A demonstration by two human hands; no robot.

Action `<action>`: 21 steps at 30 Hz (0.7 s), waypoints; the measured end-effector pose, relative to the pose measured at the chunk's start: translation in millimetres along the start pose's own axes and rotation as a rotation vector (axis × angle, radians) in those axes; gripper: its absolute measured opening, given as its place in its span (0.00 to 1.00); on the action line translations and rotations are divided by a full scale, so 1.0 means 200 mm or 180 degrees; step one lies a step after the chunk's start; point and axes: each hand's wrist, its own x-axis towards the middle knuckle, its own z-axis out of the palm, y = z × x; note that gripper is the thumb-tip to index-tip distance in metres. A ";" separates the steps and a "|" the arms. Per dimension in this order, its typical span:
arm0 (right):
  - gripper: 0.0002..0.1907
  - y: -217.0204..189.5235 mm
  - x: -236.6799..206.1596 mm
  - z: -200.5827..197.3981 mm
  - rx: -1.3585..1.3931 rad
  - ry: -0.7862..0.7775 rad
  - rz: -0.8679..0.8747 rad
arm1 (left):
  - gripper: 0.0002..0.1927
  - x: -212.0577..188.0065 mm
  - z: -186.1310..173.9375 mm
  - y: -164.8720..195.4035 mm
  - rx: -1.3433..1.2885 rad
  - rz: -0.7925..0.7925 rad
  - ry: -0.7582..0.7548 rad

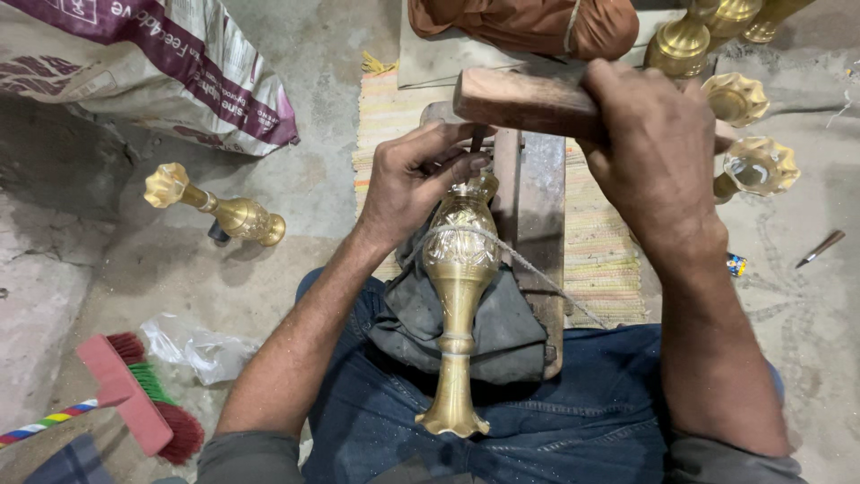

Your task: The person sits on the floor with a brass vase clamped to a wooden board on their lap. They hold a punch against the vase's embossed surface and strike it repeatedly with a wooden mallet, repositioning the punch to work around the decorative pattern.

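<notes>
In the head view we saw the left hand (pixel 414 184) curled, fingers pinched shut around a thin dark chisel (pixel 477 137) whose tip met the upper end of a brass vase (pixel 459 296). The right hand (pixel 652 148) was wrapped tight round a wooden mallet (pixel 524 100), the head of which hung just above the chisel's top. The vase lay directly beneath the left grip, stretching towards the person's lap over a dark cloth (pixel 502 327), with a cord (pixel 528 264) crossing its belly. Well off to the left of that grip lay another brass vase (pixel 219 208) on the floor, and near the forearm a red brush (pixel 134 399).
</notes>
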 end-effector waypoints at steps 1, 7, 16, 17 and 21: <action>0.16 0.00 0.00 0.00 0.0185 0.0140 0.0024 | 0.19 0.00 0.00 0.00 0.0023 0.0019 0.0013; 0.17 0.03 -0.01 0.04 -0.0274 0.0124 -0.0183 | 0.18 0.01 -0.01 0.01 -0.0435 -0.0251 -0.0098; 0.20 0.06 0.01 0.09 0.1073 0.0479 -0.0198 | 0.18 0.03 -0.06 -0.02 0.0064 0.0549 -0.0285; 0.20 0.05 0.01 0.09 0.1026 0.0488 -0.0237 | 0.19 0.03 -0.06 -0.02 0.0108 0.0542 -0.0281; 0.17 0.02 0.02 0.06 0.0325 0.0262 -0.0143 | 0.18 0.03 -0.05 -0.02 0.0204 0.0287 -0.0237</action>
